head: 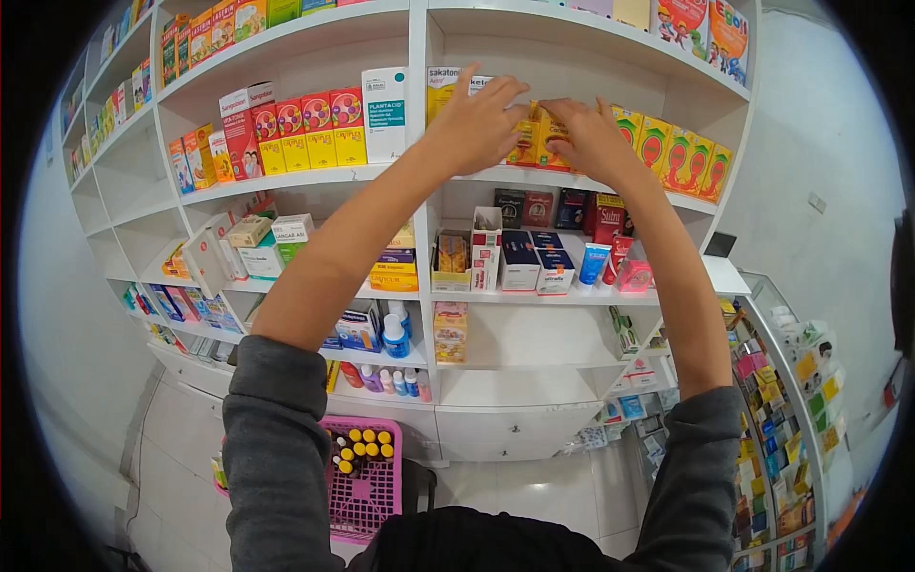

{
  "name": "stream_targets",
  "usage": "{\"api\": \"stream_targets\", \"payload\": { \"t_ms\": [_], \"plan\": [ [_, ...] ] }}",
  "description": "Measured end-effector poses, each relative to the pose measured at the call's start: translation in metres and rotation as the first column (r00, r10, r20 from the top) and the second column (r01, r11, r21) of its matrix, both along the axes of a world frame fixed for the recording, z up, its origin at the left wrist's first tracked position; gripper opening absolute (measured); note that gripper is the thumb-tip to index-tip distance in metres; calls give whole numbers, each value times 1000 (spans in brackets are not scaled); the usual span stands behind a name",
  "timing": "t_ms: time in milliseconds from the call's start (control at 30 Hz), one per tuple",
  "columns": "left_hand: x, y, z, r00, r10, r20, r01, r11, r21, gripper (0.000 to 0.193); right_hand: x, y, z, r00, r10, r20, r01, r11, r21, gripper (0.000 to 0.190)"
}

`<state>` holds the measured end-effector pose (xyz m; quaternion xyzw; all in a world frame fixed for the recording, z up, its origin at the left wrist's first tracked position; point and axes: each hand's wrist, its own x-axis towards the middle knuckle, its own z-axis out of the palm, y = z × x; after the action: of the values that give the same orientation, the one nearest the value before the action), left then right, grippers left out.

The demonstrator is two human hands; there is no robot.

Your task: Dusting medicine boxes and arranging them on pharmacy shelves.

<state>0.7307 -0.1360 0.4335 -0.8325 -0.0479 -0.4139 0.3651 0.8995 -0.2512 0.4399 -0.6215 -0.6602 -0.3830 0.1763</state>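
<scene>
My left hand (480,125) is raised to the upper shelf with its fingers spread, in front of a yellow sakatonik box (441,96) and a white carton (480,84). Its lower fingertips reach the left edge of a small yellow box (527,141); whether they grip it is hidden. Beside it, my right hand (590,139) curls its fingers over the top of another yellow box (552,136), thumb across the front. Both boxes stand upright on the white shelf (500,174). A row of yellow boxes with a red design (681,159) continues to the right.
Left of the divider (418,143) stand a white Plantacid carton (384,114) and several red-yellow Caviplex boxes (311,136). Cartons and tubes (593,264) occupy the shelf below. A pink plastic basket (395,472) holds yellow-capped bottles on the floor side. A curved glass display case (790,400) bounds the right.
</scene>
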Motion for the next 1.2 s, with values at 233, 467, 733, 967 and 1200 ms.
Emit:
{"api": "stream_targets", "payload": {
  "t_ms": [233,467,733,967,1200],
  "plan": [
    [11,1,-12,998,-42,56,39,998,49,33,7,3,-8,991,74,110,-89,987,131,54],
    [13,-2,-21,992,-58,115,51,997,60,41,0,1,-25,985,-16,174,-28,968,248,56],
    [5,-14,-29,991,31,128,-26,999,-47,50,-12,-9,-39,991,-46,126,12,966,257,61],
    [-14,-22,-37,986,26,166,-14,997,-71,55,-27,-24,-42,994,27,108,-53,969,243,60],
    [-64,-48,-71,992,27,125,2,973,-229,59,-64,-44,-74,997,76,12,-77,978,193,62]
  ]
}}
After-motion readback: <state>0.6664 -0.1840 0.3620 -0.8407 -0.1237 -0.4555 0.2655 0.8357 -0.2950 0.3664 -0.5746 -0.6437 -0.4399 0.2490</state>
